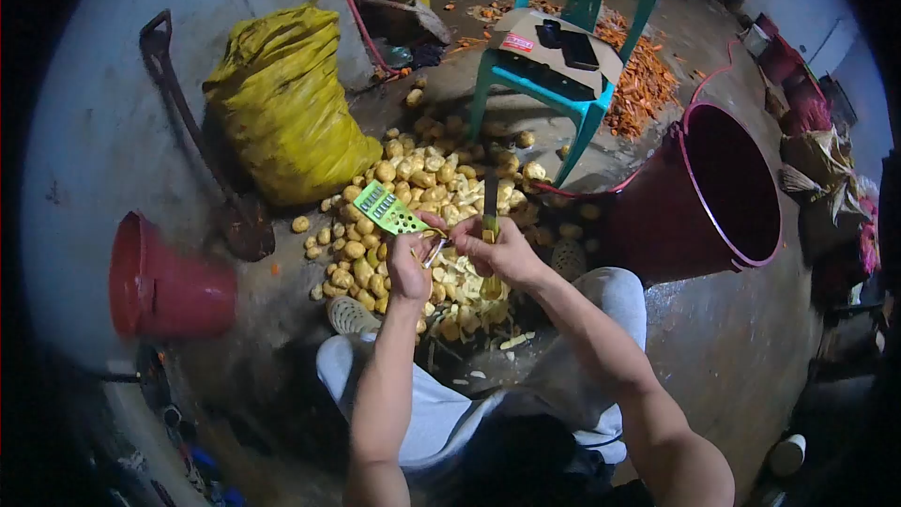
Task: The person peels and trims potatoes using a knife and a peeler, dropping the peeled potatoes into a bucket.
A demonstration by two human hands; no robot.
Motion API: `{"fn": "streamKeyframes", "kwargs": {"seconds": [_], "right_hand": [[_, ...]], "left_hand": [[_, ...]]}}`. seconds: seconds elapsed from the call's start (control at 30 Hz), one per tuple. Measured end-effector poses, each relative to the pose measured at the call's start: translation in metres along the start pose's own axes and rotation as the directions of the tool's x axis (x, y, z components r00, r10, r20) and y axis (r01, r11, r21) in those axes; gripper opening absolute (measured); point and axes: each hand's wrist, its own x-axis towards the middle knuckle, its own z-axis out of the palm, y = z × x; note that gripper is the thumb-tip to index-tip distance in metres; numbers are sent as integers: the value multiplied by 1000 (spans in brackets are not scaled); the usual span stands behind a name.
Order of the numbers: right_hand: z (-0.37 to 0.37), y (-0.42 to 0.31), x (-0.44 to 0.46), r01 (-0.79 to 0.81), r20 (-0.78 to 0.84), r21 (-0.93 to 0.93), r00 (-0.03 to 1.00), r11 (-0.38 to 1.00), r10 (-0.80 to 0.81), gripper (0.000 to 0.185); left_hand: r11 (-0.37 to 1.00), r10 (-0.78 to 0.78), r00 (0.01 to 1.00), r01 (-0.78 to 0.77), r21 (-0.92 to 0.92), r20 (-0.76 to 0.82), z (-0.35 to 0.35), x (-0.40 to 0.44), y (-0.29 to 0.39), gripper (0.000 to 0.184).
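Note:
My left hand (411, 263) is closed on a green grater (387, 208) with metal slots, which points up and to the left over the potatoes. Close beside it, my right hand (495, 249) is closed round a knife (490, 207) whose dark blade points upward. The fingertips of both hands meet near the grater's lower end, at a small thing too hidden to name. Beneath and beyond the hands lies a heap of potatoes (355, 250), some with brown skin and some pale. Pale peelings (460, 319) lie on the floor below my hands.
A full yellow sack (282, 103) and a shovel (188, 122) stand at the left wall, above a red bucket (178, 282). A green chair (582, 113) holds cardboard and dark devices. Orange scraps (643, 84) lie behind it. At the right, a large dark red tub (648, 216) lies tilted.

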Motion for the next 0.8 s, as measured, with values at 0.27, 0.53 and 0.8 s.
{"fn": "streamKeyframes", "kwargs": {"seconds": [0.27,0.53,0.8], "right_hand": [[40,16,3,-39,141,196,990,980,11,24],[45,16,3,95,100,91,990,991,-104,22],[46,15,4,151,74,92,985,984,-158,16]], "left_hand": [[968,-149,987,134,-211,-60,5,-11,22,45],[903,-218,976,209,-376,19,4,-8,26,48],[888,-230,973,205,-412,-13,12,-7,24,48]]}}
